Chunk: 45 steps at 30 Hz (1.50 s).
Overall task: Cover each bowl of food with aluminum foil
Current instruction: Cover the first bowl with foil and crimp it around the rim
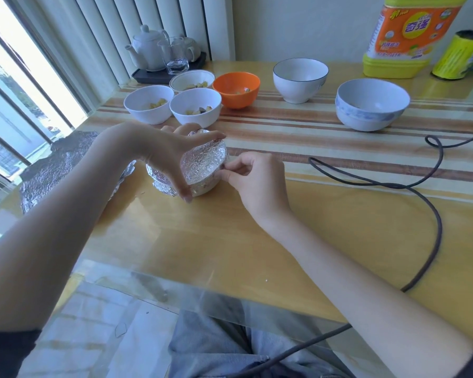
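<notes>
At the near edge of the glass-topped table (230,241) we see our lap in grey trousers below, and a dark cable (436,219) looping over the wood on the right. Just beyond, near the middle of the table, sits the bowl we are wrapping (206,188), its top covered with crinkled aluminum foil (202,165). Our left hand (172,156) arches over it, thumb at the near rim and fingers curled round the far side, gripping bowl and foil together. Our right hand (253,175) pinches the foil edge at the bowl's right rim between thumb and fingertips. To the left, a loose foil sheet (55,170) lies crumpled toward the window. Farther back stand 4 bowls with food pieces, close together and uncovered: 2 white bowls (148,108) (195,107) in front, a shallower rimmed bowl (192,81) and an orange bowl (236,90) behind. To the right, well apart, stand a white bowl with a dark rim (300,79) and a blue-patterned bowl (372,105). At the far edge we see a tea tray (145,75) with a white teapot (149,47) and a glass (176,55), a yellow detergent bottle (413,36), and a yellow-green roll (459,55).
</notes>
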### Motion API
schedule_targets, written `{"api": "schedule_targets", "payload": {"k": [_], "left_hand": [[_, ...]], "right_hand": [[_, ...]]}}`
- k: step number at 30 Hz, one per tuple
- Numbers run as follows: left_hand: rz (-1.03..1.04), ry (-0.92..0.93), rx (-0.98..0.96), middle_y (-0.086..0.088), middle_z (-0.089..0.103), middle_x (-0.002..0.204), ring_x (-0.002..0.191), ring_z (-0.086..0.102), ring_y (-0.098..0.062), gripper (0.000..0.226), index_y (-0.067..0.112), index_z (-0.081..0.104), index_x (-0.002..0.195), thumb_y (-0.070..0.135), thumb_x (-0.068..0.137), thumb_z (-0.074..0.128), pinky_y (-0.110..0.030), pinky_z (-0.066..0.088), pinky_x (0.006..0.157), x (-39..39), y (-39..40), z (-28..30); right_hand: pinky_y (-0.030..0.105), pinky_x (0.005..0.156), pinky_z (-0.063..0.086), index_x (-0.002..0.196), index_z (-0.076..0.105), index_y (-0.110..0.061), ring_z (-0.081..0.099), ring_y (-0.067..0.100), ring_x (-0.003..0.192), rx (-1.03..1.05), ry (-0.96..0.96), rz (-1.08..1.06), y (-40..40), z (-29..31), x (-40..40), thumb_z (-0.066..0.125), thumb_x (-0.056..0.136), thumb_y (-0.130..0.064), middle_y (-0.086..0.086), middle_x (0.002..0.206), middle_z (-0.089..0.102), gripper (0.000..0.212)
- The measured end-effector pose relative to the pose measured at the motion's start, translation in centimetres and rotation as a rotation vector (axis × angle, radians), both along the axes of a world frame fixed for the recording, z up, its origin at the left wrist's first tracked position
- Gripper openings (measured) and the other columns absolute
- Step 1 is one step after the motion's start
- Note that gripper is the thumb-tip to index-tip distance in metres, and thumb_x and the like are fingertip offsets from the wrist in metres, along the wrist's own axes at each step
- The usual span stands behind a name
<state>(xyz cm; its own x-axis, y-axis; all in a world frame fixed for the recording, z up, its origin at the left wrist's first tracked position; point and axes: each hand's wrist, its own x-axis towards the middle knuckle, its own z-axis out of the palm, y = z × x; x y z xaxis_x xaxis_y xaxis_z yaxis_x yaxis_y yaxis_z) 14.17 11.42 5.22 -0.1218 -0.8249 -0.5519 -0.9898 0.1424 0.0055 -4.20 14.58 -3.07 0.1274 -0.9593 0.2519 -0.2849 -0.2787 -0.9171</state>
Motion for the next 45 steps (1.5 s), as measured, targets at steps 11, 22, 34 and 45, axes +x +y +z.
{"api": "schedule_targets", "payload": {"k": [11,22,34,45], "left_hand": [[0.018,0.014,0.007,0.024,-0.016,0.156,0.149,-0.003,-0.023,0.138,0.082,-0.018,0.118,0.077,0.016,0.075,-0.057,0.015,0.117,0.0,0.1,0.1],[0.026,0.046,0.012,0.025,-0.018,0.155,0.149,-0.004,-0.022,0.140,0.081,-0.014,0.123,0.076,0.017,0.077,-0.060,0.014,0.117,0.2,0.1,0.0],[0.018,0.003,0.007,0.024,-0.005,0.155,0.148,0.002,-0.019,0.134,0.081,-0.019,0.109,0.061,0.033,0.088,-0.051,0.015,0.118,-0.8,0.3,0.9],[0.030,-0.013,-0.023,0.024,-0.005,0.153,0.146,0.002,-0.021,0.137,0.081,-0.021,0.118,0.062,0.040,0.090,-0.055,0.019,0.116,-0.5,0.4,0.4]], "right_hand": [[0.033,0.052,0.056,0.067,0.052,-0.008,0.057,0.016,0.050,0.264,0.003,0.483,-5.0,1.5,-1.3,0.082,0.070,-0.002,0.012,0.063,0.058,0.030],[0.034,0.061,0.040,0.080,0.055,-0.012,0.052,0.021,0.069,-0.246,0.658,0.305,-2.1,2.5,-1.2,0.058,0.091,-0.045,-0.003,0.071,0.054,0.034],[0.015,0.068,0.046,0.083,0.076,-0.009,0.060,0.005,0.075,-0.474,0.289,0.518,-6.5,2.5,-2.4,0.077,0.077,-0.011,0.001,0.082,0.067,0.007],[0.037,0.075,0.049,0.082,0.070,-0.008,0.058,0.020,0.086,-0.730,0.423,0.508,-6.3,1.1,-2.2,0.074,0.078,-0.009,0.003,0.090,0.065,0.005]]}}
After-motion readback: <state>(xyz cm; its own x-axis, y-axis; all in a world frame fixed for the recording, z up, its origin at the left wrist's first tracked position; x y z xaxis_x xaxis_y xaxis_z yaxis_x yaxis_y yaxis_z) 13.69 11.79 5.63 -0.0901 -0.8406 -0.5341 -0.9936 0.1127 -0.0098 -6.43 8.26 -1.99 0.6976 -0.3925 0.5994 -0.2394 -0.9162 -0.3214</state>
